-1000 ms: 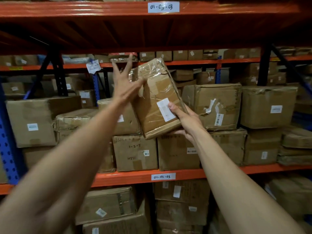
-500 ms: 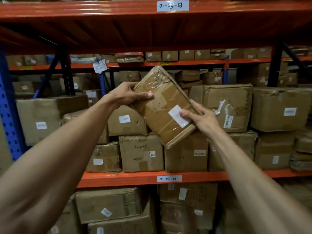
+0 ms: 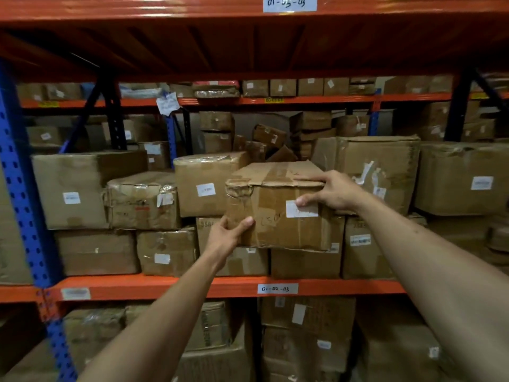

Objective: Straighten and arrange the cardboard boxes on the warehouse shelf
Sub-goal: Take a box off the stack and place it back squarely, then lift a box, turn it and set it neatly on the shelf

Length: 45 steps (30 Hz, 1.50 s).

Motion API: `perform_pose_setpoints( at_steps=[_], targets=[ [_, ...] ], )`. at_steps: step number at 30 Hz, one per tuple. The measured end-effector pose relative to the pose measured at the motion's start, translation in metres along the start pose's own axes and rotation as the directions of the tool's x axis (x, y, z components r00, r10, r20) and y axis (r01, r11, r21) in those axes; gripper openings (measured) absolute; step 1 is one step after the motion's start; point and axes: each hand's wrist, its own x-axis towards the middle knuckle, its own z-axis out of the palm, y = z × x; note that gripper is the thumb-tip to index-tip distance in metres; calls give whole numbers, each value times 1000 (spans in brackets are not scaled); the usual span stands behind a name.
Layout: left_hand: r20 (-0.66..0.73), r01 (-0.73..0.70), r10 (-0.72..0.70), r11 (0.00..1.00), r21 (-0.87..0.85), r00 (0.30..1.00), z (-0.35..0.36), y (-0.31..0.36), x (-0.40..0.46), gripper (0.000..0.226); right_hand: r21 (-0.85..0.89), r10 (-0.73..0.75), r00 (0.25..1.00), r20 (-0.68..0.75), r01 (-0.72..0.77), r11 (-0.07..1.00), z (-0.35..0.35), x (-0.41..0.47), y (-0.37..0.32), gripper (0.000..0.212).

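Observation:
A taped, dented cardboard box (image 3: pixel 275 216) with a white label sits level at the shelf's front, on top of the lower row of boxes (image 3: pixel 305 263). My left hand (image 3: pixel 228 235) grips its lower left corner, thumb on the front face. My right hand (image 3: pixel 330 193) holds its upper right edge, fingers over the top and thumb by the label. The orange shelf beam (image 3: pixel 165 288) runs below, tagged 01-02-03.
Several cardboard boxes crowd the shelf: a large one (image 3: pixel 80 188) at left, a plastic-wrapped one (image 3: pixel 143 199), a tall one (image 3: pixel 380 166) at right. A blue upright (image 3: pixel 24 188) stands at left. An upper orange beam (image 3: pixel 137 8) spans overhead. More boxes fill the shelf below.
The box has turned from tilted and raised to level and come down onto the lower row. My left hand moved from its upper edge to its lower left corner; my right shifted to the top right.

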Motion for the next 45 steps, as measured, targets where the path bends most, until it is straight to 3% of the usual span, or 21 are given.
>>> perform_pose_setpoints(
  at_steps=[2,3,6,7,9,11,12,16,22,26,31,45],
  targets=[
    [21,-29,25,980,199,999,7,1,5,63,-8,12,996,-84,-13,1000,14,-6,24,73],
    [7,-49,49,962,268,999,11,1,7,72,-4,15,991,-134,-15,1000,21,-8,31,71],
    [-89,-219,266,909,354,960,29,4,11,125,11,44,954,-297,-43,999,35,-8,38,82],
    [-67,-304,376,832,464,924,34,9,14,129,53,74,945,-318,-60,997,39,-6,37,93],
    [92,-403,528,512,759,845,39,18,27,122,172,174,942,-287,-128,977,44,-5,36,116],
    [236,-390,526,203,898,817,38,28,40,107,248,265,938,-225,-208,946,47,-2,35,120],
    [275,-386,510,125,914,815,38,31,46,103,253,285,938,-199,-232,939,48,-1,35,117],
    [341,-394,448,27,919,827,36,40,64,101,200,319,937,-143,-289,936,45,11,27,105],
    [367,-330,378,-163,930,850,40,47,100,100,107,281,923,-263,-261,959,51,40,17,97],
    [371,-308,376,-218,926,849,49,44,127,97,-114,175,939,-294,-217,970,52,66,24,69],
    [369,-288,370,-255,923,853,61,37,169,97,-295,105,944,-313,-202,934,50,117,46,71],
    [342,-276,342,-227,934,876,72,22,242,98,-334,98,952,-289,-196,922,62,197,70,63]
  ],
)
